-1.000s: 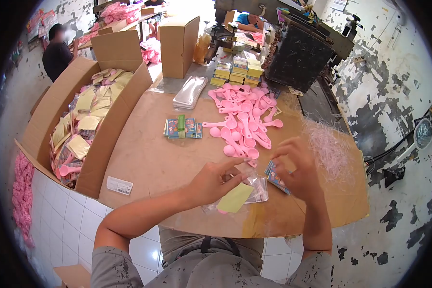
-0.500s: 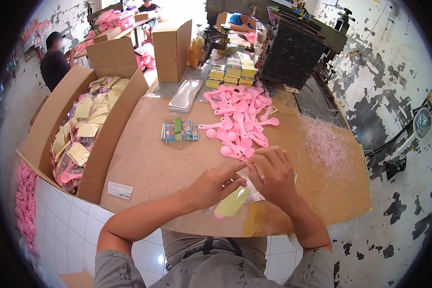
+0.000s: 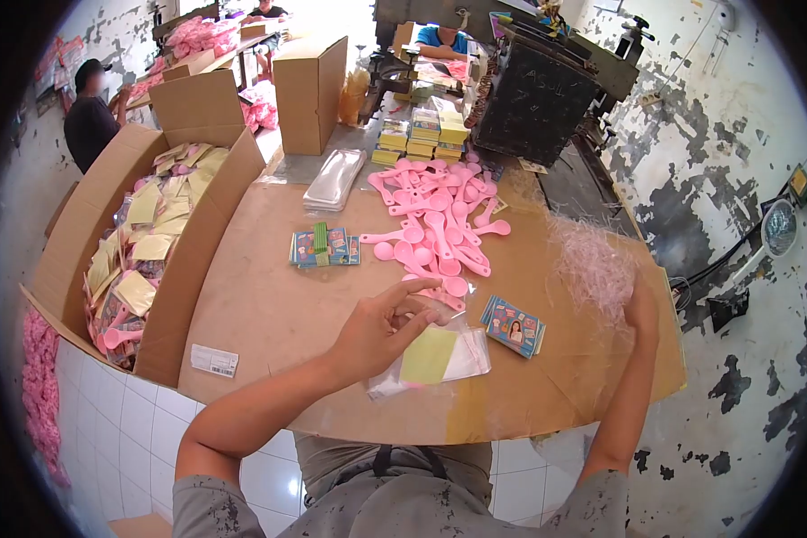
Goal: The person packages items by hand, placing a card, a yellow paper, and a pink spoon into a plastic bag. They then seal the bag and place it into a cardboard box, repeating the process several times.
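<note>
My left hand is over the near middle of the table, index finger stretched out, thumb and other fingers pinching the top of a clear plastic bag. A pale yellow card shows through the bag. Beneath it lie more clear bags. My right hand is far to the right, at the near edge of a heap of thin clear plastic strips; its fingertips are hard to make out. Between the hands lies a stack of printed cards. Pink measuring spoons are piled just beyond my left hand.
A banded card bundle and a stack of clear bags lie left of the spoons. An open carton of filled packs stands at the left. Card stacks and a black machine are behind. Several people sit farther back.
My right hand has left the bag and moved right to the strips, uncovering the printed card stack. My left hand stays at the bag, shifted slightly left.
</note>
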Action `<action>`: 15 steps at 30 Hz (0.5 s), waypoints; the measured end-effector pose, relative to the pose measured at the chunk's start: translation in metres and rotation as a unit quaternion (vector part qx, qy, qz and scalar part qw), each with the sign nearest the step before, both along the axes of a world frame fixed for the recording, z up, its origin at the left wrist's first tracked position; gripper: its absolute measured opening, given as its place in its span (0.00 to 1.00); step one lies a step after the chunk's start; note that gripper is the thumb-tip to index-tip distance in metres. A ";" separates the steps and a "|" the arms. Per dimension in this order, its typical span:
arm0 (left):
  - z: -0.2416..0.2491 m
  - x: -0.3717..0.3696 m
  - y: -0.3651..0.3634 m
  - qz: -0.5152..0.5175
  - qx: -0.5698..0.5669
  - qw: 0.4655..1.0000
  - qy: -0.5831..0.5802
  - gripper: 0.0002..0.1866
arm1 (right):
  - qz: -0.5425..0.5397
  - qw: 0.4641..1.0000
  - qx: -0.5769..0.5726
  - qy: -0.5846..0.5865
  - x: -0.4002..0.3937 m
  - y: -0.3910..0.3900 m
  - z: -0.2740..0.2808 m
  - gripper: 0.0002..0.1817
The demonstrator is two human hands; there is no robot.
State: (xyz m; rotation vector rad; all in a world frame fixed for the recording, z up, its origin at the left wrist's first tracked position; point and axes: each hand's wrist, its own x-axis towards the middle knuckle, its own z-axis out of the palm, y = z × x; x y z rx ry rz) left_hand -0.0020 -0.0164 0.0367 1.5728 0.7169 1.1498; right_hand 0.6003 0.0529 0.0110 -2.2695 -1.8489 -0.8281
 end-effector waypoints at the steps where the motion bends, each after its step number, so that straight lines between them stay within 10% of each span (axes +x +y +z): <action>1: 0.001 -0.001 0.001 -0.002 -0.001 1.000 0.011 0.23 | 0.001 0.997 0.038 0.061 -0.014 -0.009 0.010 0.30; 7: 0.002 0.004 -0.001 -0.020 -0.044 0.999 0.003 0.23 | 0.138 0.914 0.167 0.344 -0.140 -0.039 0.059 0.23; 15: -0.007 0.005 0.002 -0.020 -0.073 0.997 -0.016 0.22 | 0.440 0.652 -0.221 0.577 -0.343 -0.071 0.063 0.20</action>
